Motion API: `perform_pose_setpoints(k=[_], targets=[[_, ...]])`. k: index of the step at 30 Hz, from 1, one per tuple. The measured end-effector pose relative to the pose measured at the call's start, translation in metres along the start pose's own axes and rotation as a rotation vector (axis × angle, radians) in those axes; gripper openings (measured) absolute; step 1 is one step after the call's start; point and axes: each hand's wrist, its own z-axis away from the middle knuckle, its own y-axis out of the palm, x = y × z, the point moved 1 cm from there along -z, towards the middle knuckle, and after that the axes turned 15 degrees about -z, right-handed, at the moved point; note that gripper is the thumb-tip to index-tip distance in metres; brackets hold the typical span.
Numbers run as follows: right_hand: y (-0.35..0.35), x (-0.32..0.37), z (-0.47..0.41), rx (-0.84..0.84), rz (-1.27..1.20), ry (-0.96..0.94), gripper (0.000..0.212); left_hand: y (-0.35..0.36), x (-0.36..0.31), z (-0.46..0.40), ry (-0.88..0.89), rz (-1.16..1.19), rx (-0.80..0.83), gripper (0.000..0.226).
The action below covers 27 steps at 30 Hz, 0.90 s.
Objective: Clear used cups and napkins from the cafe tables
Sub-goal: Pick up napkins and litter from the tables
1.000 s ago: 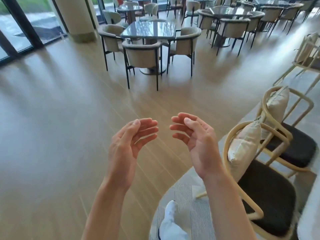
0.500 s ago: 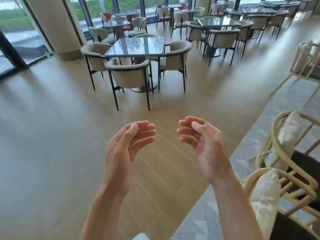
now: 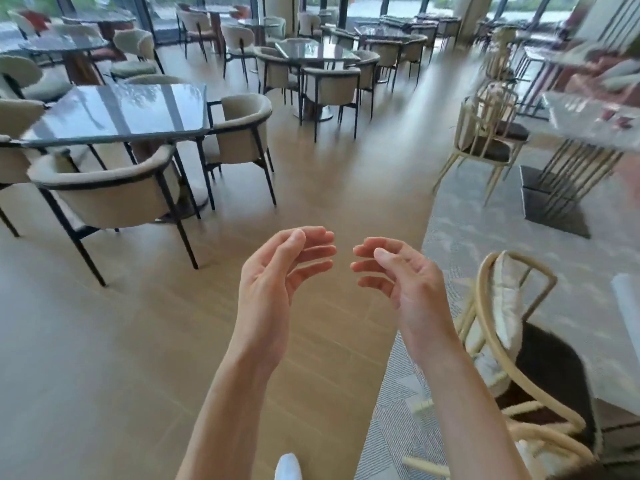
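No cups or napkins are visible; the nearest dark glossy table (image 3: 117, 112) looks bare. Left hand (image 3: 273, 275) and right hand (image 3: 401, 275) hover empty over the wooden floor (image 3: 104, 341), fingers loosely curled. Likely searching; next, approach a table that needs clearing.

This is a cafe dining hall: many dark glossy tables (image 3: 117, 112) with beige padded chairs (image 3: 104, 188) stand on a wooden floor (image 3: 104, 341), beside tall windows (image 3: 367, 5).
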Motion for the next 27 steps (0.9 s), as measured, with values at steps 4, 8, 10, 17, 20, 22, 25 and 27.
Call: perform_pose_setpoints(k=[4, 8, 10, 17, 20, 22, 25, 27], targets=[[-0.003, 0.015, -0.087, -0.072, -0.028, -0.073, 0.020, 0.019, -0.001, -0.098, -0.004, 0.033, 0.075, 0.029], [-0.019, 0.007, -0.149, -0.166, -0.077, -0.097, 0.015, 0.037, 0.017, -0.169, -0.045, 0.028, 0.156, 0.030], [-0.029, -0.002, -0.182, -0.205, -0.065, -0.091, 0.018, 0.046, 0.030, -0.206, -0.067, 0.010, 0.186, 0.030], [-0.067, -0.020, -0.334, -0.265, -0.131, -0.099, 0.022, 0.077, 0.073, -0.355, -0.072, -0.067, 0.186, 0.026], [-0.075, -0.027, -0.420, -0.247, -0.147, -0.088, 0.021, 0.097, 0.088, -0.432, -0.060, -0.095, 0.154, 0.023], [-0.076, -0.022, -0.481, -0.219, -0.154, -0.076, 0.020, 0.115, 0.091, -0.485, -0.050, -0.115, 0.128, 0.024], [-0.073, 0.000, -0.569, -0.147, -0.163, -0.102, 0.017, 0.144, 0.081, -0.567, -0.005, -0.068, 0.105, 0.022], [-0.071, 0.014, -0.622, -0.117, -0.160, -0.117, 0.022, 0.161, 0.077, -0.618, 0.038, -0.040, 0.096, 0.024]])
